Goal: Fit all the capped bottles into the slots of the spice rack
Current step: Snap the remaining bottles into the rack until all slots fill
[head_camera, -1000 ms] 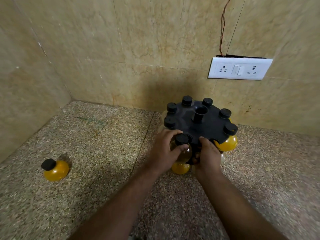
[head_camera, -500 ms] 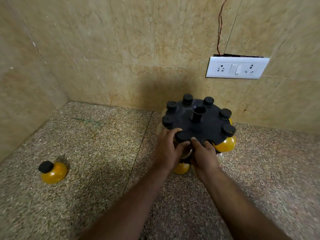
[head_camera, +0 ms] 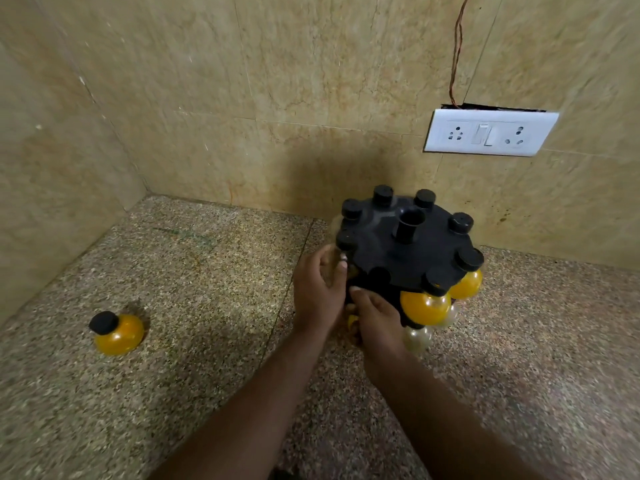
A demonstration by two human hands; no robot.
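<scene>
The left hand (head_camera: 318, 289) is curling its grip round a clear bottle (head_camera: 333, 268) at the rack's left side, though it is blurry there. The right hand (head_camera: 375, 317) is holding the rack (head_camera: 398, 251) low at the front, with its thumb on the edge and its fingers going under, out of sight.

A moment ago the left hand was pushing a bottle into the front slot. Now that cap (head_camera: 379, 276) is sitting in the slot and the hand is sliding off to the left. The right hand is dropping lower too, so a yellow bottle (head_camera: 424, 306) is showing at the front. I think the front slot is filled for good.

One last bottle (head_camera: 119, 332) is lying well apart on the left of the surface (head_camera: 214, 306), waiting for a slot.

The surface is speckled stone. Tan walls (head_camera: 207, 98) are meeting in a corner. A white switch plate (head_camera: 490, 133) is sitting on the wall, with a wire (head_camera: 457, 46) running up from it.
</scene>
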